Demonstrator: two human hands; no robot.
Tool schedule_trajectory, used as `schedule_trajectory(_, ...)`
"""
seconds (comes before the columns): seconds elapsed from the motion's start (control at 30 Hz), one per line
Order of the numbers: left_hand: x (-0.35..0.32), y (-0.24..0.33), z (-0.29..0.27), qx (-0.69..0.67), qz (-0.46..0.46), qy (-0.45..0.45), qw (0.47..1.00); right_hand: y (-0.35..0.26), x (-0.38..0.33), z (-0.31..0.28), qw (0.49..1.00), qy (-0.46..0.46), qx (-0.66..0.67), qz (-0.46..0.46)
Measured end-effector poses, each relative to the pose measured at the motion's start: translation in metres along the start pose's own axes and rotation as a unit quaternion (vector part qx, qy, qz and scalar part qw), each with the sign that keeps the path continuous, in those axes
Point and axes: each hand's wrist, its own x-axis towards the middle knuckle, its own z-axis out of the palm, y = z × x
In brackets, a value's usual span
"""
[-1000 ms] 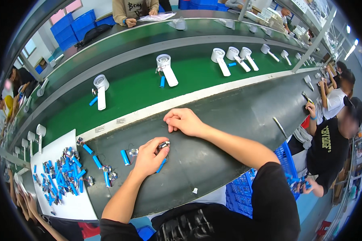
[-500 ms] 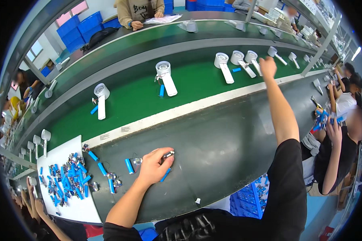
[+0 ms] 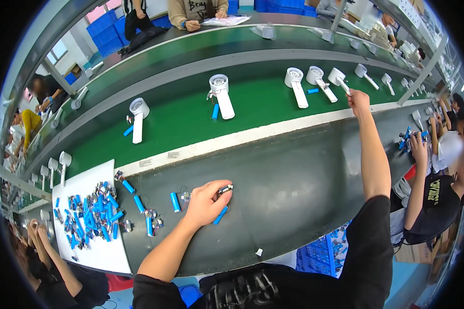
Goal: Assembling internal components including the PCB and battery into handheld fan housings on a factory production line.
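My left hand is closed around a small circuit board, whose tip shows between thumb and fingers. A blue battery sticks out beneath that hand. My right arm reaches far across the bench, and my right hand pinches the handle end of a white handheld fan on the green belt. Beside it lies another white fan with a blue battery alongside. A loose blue battery with a board rests left of my left hand.
A white board at the left bears a heap of blue batteries with circuit boards. More fans stand along the green conveyor belt. A blue crate sits below the bench's front edge. Co-workers are at both sides and across the belt.
My right hand has come down onto the fan's handle, and that fan now tilts toward me. My left hand keeps its hold on the board. The whole view has shifted slightly.
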Motion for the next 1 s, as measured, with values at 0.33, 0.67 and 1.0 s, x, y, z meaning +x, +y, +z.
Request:
schedule_trajectory(0.33,0.006,0.025,0.020,-0.021,0.000,-0.009,1.000,-0.037,-0.343,-0.013,0.993,-0.105,0.048,0.010)
schedule_trajectory(0.67,0.022,0.048,0.036,-0.081,-0.062,-0.012,0.995,-0.060,-0.436,0.015,0.938,-0.313,-0.147,-0.026)
schedule_trajectory(1.0,0.020,0.059,0.039,-0.046,-0.025,-0.017,0.998,-0.081,-0.363,0.047,0.778,-0.518,-0.228,-0.272)
